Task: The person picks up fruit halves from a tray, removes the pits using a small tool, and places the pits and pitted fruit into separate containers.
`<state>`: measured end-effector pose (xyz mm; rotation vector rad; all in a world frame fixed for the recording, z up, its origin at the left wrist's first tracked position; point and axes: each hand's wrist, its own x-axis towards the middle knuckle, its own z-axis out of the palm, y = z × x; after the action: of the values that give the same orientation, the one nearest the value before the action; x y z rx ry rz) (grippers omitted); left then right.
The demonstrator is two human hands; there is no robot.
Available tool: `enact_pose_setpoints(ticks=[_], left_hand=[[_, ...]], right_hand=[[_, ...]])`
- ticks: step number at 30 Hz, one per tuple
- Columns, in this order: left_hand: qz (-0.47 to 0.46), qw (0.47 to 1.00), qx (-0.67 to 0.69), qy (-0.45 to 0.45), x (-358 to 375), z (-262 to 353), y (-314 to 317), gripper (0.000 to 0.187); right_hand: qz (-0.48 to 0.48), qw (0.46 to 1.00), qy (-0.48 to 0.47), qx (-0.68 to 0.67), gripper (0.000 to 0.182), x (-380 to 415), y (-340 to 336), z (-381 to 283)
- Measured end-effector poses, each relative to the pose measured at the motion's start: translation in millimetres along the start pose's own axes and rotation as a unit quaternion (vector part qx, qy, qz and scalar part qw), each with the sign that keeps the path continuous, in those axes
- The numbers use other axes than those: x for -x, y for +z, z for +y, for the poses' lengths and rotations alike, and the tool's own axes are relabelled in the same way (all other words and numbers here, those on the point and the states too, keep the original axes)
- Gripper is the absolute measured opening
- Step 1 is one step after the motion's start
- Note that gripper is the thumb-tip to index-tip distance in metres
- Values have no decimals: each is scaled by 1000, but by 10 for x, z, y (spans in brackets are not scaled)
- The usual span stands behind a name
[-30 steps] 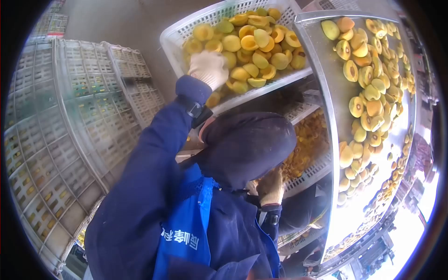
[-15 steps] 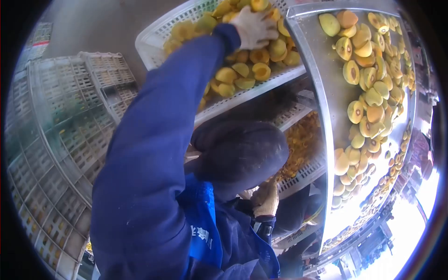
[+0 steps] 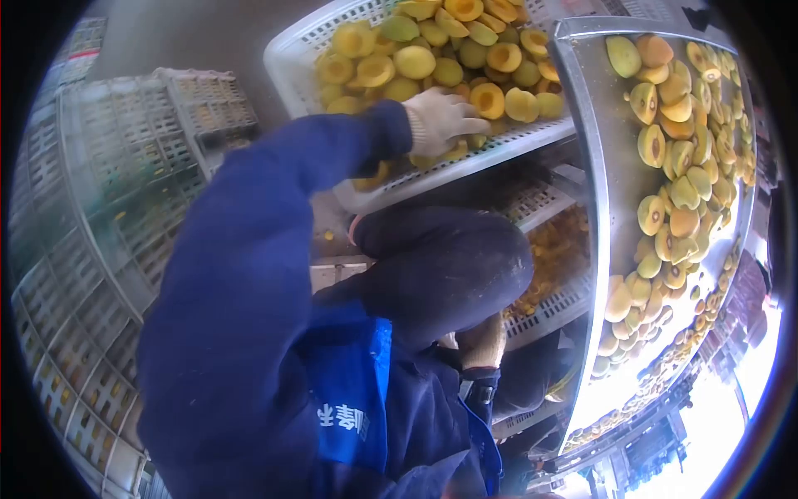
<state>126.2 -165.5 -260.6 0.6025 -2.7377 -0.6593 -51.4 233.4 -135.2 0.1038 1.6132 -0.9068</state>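
My left hand [image 3: 442, 123], in a pale knitted glove, lies over yellow peach halves [image 3: 414, 62] near the close edge of a white slotted plastic crate [image 3: 465, 173]. Its fingers are stretched out and a little apart, touching the fruit; no peach half is seen gripped. Low beside my bent knee is my right hand [image 3: 484, 343], also gloved, with a dark strap at the wrist. It looks curled closed, but the knee partly covers its fingers and whatever may be in them is hidden.
A metal-edged table [image 3: 592, 166] at right carries many peach halves [image 3: 683, 193], some with pits. Beneath it, another white crate [image 3: 555, 309] holds orange-brown pieces [image 3: 559, 249]. Stacked slotted crates [image 3: 125, 191] stand at left. Blurred shapes and glare fill the far right.
My left hand has drawn back from the middle of the crate to its close edge, uncovering more peach halves. The view has shifted slightly. My right hand stays beside the knee.
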Motion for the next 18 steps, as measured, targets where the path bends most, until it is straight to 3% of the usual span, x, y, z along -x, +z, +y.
enact_pose_setpoints(ticks=[1,2,3,5,8,10,11,13,16,18], left_hand=[[-97,995,7,-29,184,13,-169,30],[-190,980,7,-54,240,31,-397,29],[-343,934,-89,-54,185,151,-569,22],[-265,952,-109,106,465,39,-613,21],[-385,912,-121,72,239,-108,-753,23],[-317,930,-180,51,216,-265,-894,25],[-378,893,-240,-28,153,-275,-981,24],[-312,928,-202,-10,350,-493,-1044,24],[-201,953,-214,-73,686,-453,-1063,24],[-274,907,-317,-38,564,-312,-1065,23]], right_hand=[[9,1000,9,-20,58,40,6,10],[9,985,65,-157,54,-76,-11,25],[21,979,75,-186,43,-109,-27,54],[48,964,93,-244,33,-147,42,29],[83,963,60,-249,40,9,-53,100],[52,975,25,-212,44,180,-39,61],[90,973,26,-212,45,206,-59,109],[119,969,30,-216,46,192,-161,251],[99,960,58,-255,45,191,-355,432],[121,952,59,-274,45,232,-271,333]])
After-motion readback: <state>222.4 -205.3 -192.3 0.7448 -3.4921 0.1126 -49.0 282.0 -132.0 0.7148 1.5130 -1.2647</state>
